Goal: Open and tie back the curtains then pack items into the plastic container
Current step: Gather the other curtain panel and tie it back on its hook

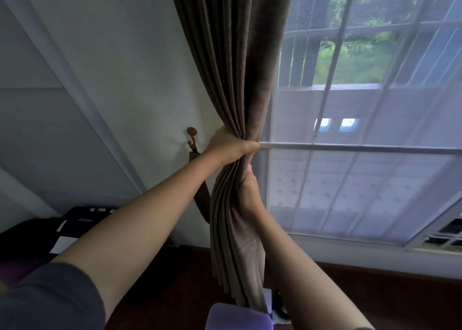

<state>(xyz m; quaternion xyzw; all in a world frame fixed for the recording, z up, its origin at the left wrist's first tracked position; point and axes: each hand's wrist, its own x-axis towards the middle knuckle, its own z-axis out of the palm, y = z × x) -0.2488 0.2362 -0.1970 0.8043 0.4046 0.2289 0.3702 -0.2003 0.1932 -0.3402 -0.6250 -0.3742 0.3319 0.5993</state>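
Curtain (pixel 232 79) gathered; left hand (pixel 230 145) gripping above right hand (pixel 250 197)

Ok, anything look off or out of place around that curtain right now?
Nothing damaged or askew. The left hand and right hand grip the bunched brown curtain; the tieback hangs loose from the wall hook, not yet round the curtain.
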